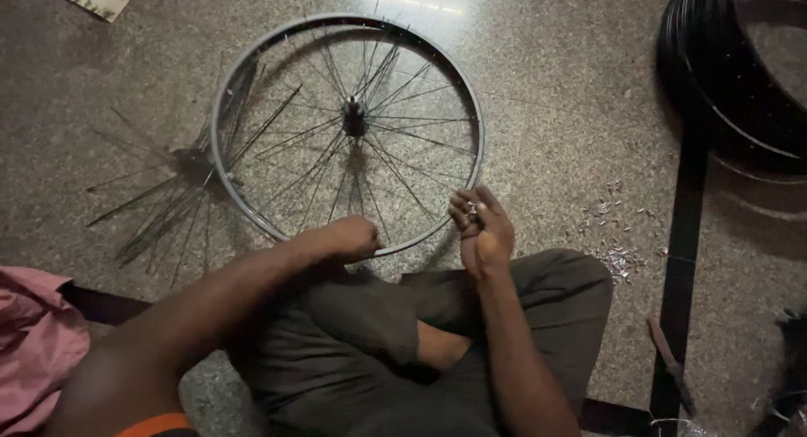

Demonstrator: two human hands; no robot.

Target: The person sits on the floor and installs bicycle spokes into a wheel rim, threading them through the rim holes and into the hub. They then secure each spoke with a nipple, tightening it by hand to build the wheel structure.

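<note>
Head view is looking down at a person sitting cross-legged on a speckled stone floor (546, 109). One bicycle wheel rim (231, 92) is lying flat in front of the knees, its hub (354, 116) near the middle with thin spokes (403, 172) fanning out to the rim. The left hand (353, 238) is curling into a loose fist right at the rim's near edge, seemingly pinching a spoke end there, though the fingers are hiding exactly what they are gripping. The right hand (481, 229) is hovering just beside the rim's near right edge, palm up and cupped, with a few small shiny spoke nipples (472, 210) sitting on the fingers; the hand is not touching the rim. A second hub with loose spokes (181, 189) is lying outside the rim's left edge. One scattered pile of nipples (618, 256) is lying on the floor to the right, near the right knee. Black tyres (731, 76) are stacked in the far right corner, and one pink cloth (34, 336) is lying at the near left edge.
</note>
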